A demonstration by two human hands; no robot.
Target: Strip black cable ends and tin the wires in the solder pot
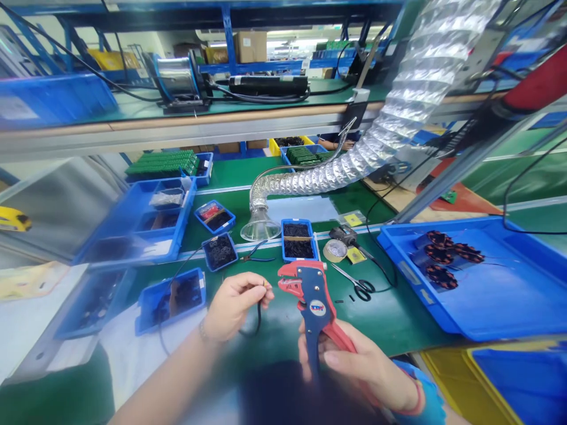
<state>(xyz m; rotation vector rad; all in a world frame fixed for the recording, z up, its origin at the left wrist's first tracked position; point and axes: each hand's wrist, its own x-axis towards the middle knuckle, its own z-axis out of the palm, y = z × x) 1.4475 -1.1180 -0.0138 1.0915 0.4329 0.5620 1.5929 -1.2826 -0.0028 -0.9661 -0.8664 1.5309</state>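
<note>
The right hand (349, 357) grasps a red and blue wire stripper (317, 295), whose jaws face to the left. The left hand (237, 301) pinches a black cable (259, 317) between thumb and fingers, just beside these jaws and apart from them. To the right of the wire stripper, scissors (359, 284) lie on the green table (394, 319).

Above the far edge of a green-topped worktable (398, 319) runs a long green shelf with a tan front edge (261, 112), behind which blue metal racking (227, 38) bears a square brown cardboard box (251, 47) under bright white lighting.
</note>
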